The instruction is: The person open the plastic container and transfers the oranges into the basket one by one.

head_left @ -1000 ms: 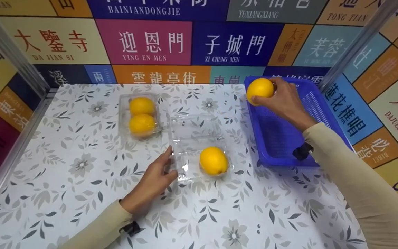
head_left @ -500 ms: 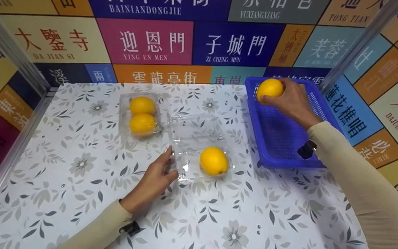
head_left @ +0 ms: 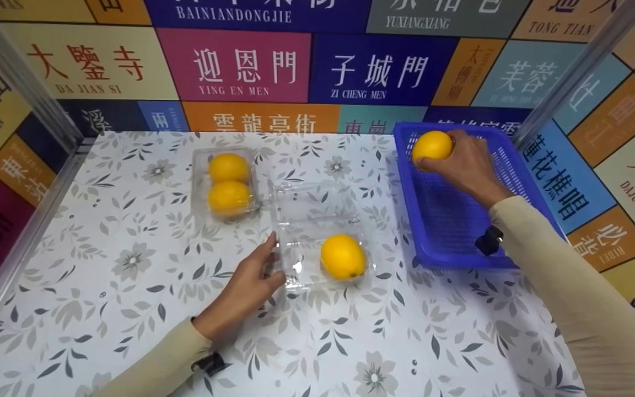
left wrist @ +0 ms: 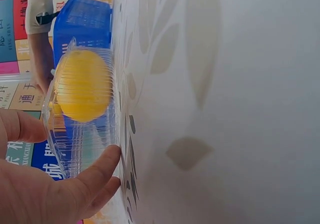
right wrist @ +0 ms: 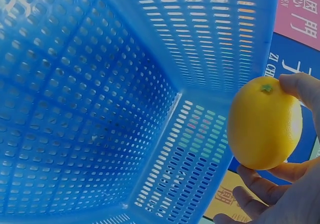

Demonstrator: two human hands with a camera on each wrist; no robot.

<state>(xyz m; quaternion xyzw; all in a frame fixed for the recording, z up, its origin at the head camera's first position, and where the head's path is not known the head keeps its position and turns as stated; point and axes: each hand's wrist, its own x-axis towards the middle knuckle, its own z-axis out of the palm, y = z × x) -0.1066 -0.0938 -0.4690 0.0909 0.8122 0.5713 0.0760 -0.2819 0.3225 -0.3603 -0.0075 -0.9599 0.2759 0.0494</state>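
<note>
We stretch our right arm forward over the blue basket (head_left: 422,231), and our right hand (head_left: 469,165) pinches a yellow fruit (head_left: 432,150) between thumb and fingers above the basket's far left corner. Our left arm reaches in from the lower left; the left hand (head_left: 243,286) holds nothing, thumb and fingers parted, at the left edge of a clear box (head_left: 302,249), where a second fruit (head_left: 343,257) sits near the right side.
</note>
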